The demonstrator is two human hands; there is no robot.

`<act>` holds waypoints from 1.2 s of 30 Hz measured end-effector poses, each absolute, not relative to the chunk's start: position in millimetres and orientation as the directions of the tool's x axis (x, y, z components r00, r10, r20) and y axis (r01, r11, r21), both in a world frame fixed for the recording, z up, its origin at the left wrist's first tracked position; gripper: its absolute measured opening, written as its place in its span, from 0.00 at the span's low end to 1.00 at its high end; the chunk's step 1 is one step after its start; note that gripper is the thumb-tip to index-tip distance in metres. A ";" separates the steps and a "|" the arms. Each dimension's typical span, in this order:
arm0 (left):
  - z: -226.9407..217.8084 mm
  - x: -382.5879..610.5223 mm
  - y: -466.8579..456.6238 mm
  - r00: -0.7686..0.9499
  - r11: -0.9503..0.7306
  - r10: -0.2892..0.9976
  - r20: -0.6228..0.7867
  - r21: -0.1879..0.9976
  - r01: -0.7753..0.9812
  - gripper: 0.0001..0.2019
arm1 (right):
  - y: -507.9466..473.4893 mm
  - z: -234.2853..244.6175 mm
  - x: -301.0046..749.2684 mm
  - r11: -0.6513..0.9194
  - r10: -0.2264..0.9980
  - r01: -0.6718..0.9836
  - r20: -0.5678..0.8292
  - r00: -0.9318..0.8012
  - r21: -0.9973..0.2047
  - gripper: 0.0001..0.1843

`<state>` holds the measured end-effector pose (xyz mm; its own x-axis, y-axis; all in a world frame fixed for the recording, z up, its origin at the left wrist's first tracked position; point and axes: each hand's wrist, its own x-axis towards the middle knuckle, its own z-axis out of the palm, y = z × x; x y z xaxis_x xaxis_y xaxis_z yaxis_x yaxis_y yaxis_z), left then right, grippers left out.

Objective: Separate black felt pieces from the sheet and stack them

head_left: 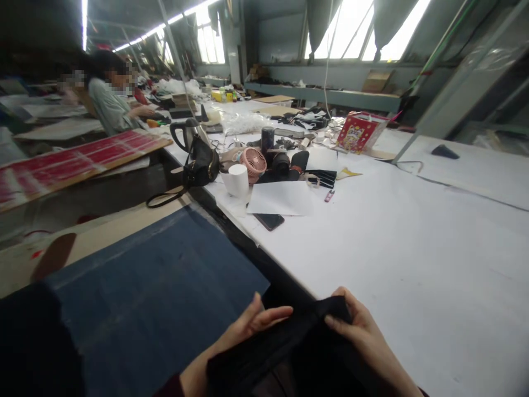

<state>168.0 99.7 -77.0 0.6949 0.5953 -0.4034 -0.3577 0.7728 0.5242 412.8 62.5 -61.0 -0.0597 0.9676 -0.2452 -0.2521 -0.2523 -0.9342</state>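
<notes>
White surface point(413, 264): it stretched away on the right; I judged that cloth dragged along its near edge could have caught there.
Blue sheet point(165, 275): it lay flat on the left, apart from the white surface, a dark gap between; cloth let go above that gap might well have dropped in.
Black cloth point(285, 336): it hung bunched between the two hands, close to the wearer; its folds were too dark for me to read, so a twist could have gone unnoticed.
Right hand point(359, 325): its grip was narrow, thumb and fingers pinching the cloth's far end; a loosened pinch would probably have let that end fall.
Left hand point(243, 331): its grip was wide, thumb lifted, fingers stretched along the cloth; with so little clamping, that side seemed likeliest to slip.
Phone point(270, 221): it lay partly under white paper point(281, 198), well beyond the hands.
</notes>
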 end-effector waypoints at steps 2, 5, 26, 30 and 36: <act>-64.5 151.5 109.2 0.749 0.777 0.573 -0.332 0.510 -0.369 0.39 | 63.1 -60.9 416.9 -0.247 0.963 -0.334 -0.269 0.021 -0.909 0.16; -57.4 131.8 115.8 0.771 0.709 0.601 -0.211 0.586 -0.392 0.53 | 59.2 -62.6 419.6 -0.243 0.948 -0.437 -0.307 0.080 -0.866 0.16; -149.3 230.8 128.9 0.495 -0.088 0.867 -0.047 0.965 0.246 0.35 | 41.4 -32.8 471.0 -0.257 0.881 -0.564 -0.430 0.197 -0.785 0.20; -117.4 236.8 147.4 0.436 0.072 0.890 -0.130 0.986 0.147 0.06 | 42.6 -22.9 490.3 -0.269 0.872 -0.512 -0.433 0.231 -0.816 0.16; -59.3 267.6 208.2 0.640 0.374 0.696 -0.325 0.925 0.063 0.20 | 70.9 -36.5 533.3 -0.217 0.911 -0.431 -0.340 0.232 -0.876 0.19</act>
